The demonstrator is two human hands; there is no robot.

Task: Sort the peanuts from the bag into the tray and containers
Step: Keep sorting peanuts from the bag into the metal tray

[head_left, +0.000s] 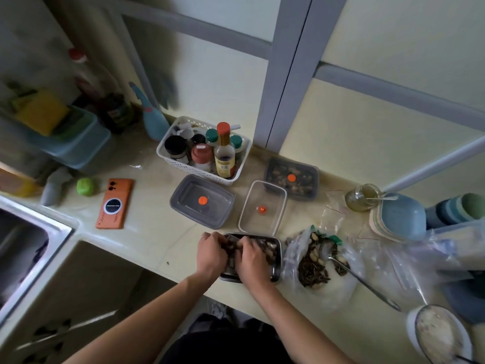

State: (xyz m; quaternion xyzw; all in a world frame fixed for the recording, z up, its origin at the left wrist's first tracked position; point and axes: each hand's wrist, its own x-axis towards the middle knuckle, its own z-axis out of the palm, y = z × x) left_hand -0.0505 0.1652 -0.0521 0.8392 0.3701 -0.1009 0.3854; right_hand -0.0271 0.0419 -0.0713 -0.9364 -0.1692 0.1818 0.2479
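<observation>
A metal tray (277, 261) with peanuts sits at the counter's front edge. Both my hands are down in it: my left hand (211, 252) and my right hand (252, 258), fingers curled among the peanuts. What each holds is hidden by the knuckles. To the right lies an open clear plastic bag (315, 261) with peanuts and dark bits, and a metal ladle (362, 282) rests in it. Behind the tray stand an empty grey container (178, 198), an empty clear container (280, 203) and a grey container (315, 190) holding peanuts.
A white basket (181, 164) of bottles stands behind the containers. An orange phone (114, 203) and a green lid (86, 186) lie at the left near the sink (31, 232). A jar (363, 197), stacked blue dishes (401, 216) and a white bowl (441, 334) crowd the right.
</observation>
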